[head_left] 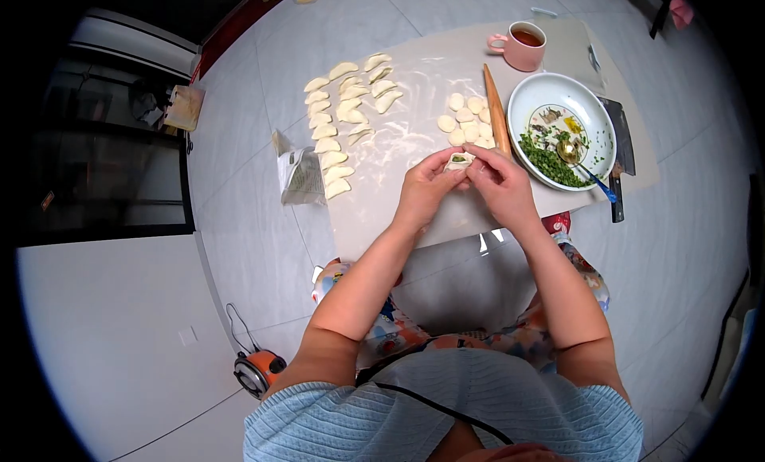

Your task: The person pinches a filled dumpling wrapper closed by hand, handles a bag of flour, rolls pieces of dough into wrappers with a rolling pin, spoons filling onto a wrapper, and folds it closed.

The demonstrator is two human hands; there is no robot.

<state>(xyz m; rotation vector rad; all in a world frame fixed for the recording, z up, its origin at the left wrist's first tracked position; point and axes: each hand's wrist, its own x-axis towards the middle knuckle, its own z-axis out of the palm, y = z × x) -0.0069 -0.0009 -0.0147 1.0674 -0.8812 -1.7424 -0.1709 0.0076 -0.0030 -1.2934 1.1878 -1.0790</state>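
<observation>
Between my two hands, over the front of the table, is a dumpling (pixel 459 160) with green filling showing at its partly open top. My left hand (pixel 428 183) grips its left side, fingers curled round the dough. On the other side my right hand (pixel 502 183) pinches the wrapper's edge. Just beyond the hands lie several small flattened dough rounds (pixel 457 102), with a wooden rolling pin (pixel 495 107) along their right. Folded dumplings (pixel 324 131) stand in rows on the left of the table.
A white bowl (pixel 590 103) on the right holds chopped greens (pixel 550 159) and a blue-handled spoon (pixel 598 183). Beside it lies a black cleaver (pixel 618 143). A pink mug (pixel 522 56) of brown liquid stands behind. A plastic bag (pixel 303 175) touches the table's left edge.
</observation>
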